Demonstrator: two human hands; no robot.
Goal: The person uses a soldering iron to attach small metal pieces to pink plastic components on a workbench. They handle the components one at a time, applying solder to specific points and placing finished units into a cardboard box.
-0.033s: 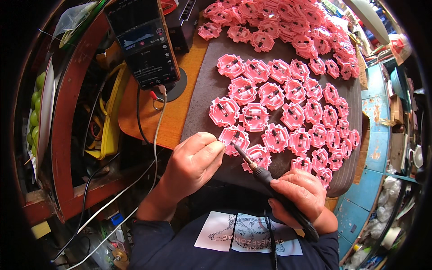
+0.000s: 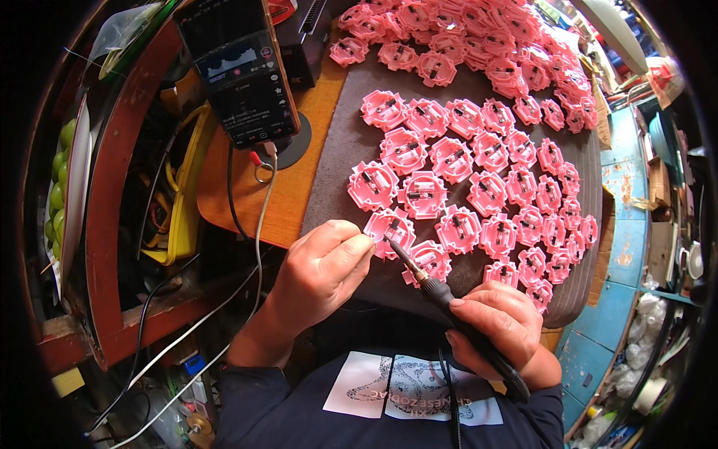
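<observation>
My right hand (image 2: 497, 322) is wrapped round the black handle of a soldering iron (image 2: 434, 288). The iron's tip reaches a pink plastic housing (image 2: 380, 224) at the near left of the laid-out rows. At that housing's near left edge, my left hand (image 2: 321, 262) is closed in a pinch; what its fingertips hold is too small to make out. Another pink housing (image 2: 428, 262) sits just beneath the iron's metal shaft. These housings have small black and clear parts inside and lie on a dark mat (image 2: 336, 168).
More pink housings (image 2: 479, 34) are heaped at the far end. Left of the mat, a phone (image 2: 243, 82) stands on a round base on the wooden table (image 2: 280, 202). A white cable (image 2: 263, 217) hangs from it past my left arm. Blue drawers (image 2: 609, 280) stand at the right.
Both hands, the soldering iron and the housings hold the same places. Only the bar graphic on the phone's screen differs slightly.
</observation>
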